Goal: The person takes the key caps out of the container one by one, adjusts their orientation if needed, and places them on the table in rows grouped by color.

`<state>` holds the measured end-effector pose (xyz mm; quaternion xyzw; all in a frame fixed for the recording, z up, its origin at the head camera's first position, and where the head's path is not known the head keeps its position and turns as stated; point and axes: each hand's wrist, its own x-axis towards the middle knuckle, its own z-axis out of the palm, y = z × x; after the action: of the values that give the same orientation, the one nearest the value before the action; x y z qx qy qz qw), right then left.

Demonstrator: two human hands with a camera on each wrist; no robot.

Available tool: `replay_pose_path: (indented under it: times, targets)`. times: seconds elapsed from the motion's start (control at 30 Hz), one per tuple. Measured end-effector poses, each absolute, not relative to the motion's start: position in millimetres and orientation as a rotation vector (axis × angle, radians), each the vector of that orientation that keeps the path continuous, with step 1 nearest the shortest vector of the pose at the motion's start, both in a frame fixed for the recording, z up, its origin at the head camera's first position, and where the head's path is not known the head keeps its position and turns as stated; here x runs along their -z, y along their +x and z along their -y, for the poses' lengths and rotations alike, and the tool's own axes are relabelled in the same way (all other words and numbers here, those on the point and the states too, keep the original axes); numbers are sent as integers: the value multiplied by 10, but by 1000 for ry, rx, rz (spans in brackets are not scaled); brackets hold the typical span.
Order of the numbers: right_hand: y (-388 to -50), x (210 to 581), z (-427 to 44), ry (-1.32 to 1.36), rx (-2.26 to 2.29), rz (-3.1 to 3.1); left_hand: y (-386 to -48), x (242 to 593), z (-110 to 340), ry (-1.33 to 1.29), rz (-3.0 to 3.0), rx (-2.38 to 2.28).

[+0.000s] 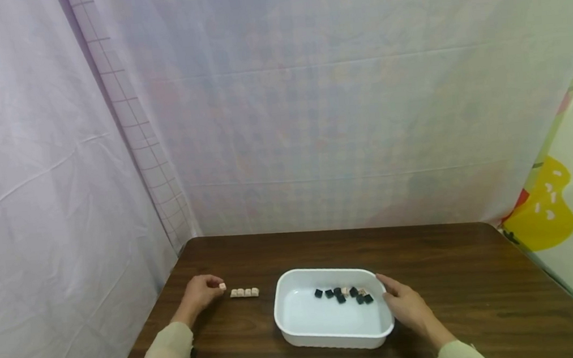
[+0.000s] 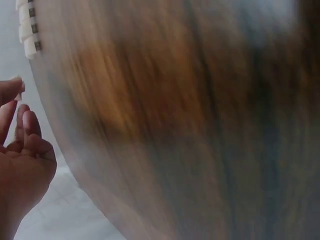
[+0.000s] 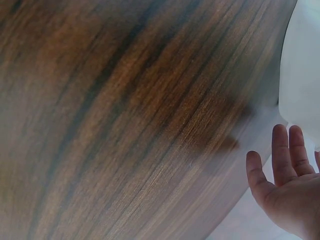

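Note:
My left hand pinches a small pale cube between thumb and fingertips, just left of a row of several pale cubes on the table. In the left wrist view the hand shows at the left edge, below the row. My right hand rests against the right side of a white tray, its fingers fairly straight. The right wrist view shows that hand with spread fingers beside the tray's wall. Inside the tray lie several black cubes and a few pale ones.
The brown wooden table extends to the right of the tray and behind it. A pale curtain hangs behind the table, and a white cloth hangs at the left. A yellow printed shape shows on the cloth at the right.

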<state>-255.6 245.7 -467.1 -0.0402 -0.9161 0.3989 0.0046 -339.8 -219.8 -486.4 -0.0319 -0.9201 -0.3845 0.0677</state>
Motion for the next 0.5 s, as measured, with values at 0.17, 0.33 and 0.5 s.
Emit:
replay_pose_path:
  times: [0.17,0.33,0.5]
  targets:
    - [-2551,4665,-2459,-146,-1242,2877,-3388,4914,2226,-102,2807,1194]
    - [-2548,4655,-2459,-141,-1248,2870,-3377,4957,2209,-153,2833,1182]
    - [-2540,4661,-2462,-148,-1260,2875,-3379,4982,2175,-176,2843,1163]
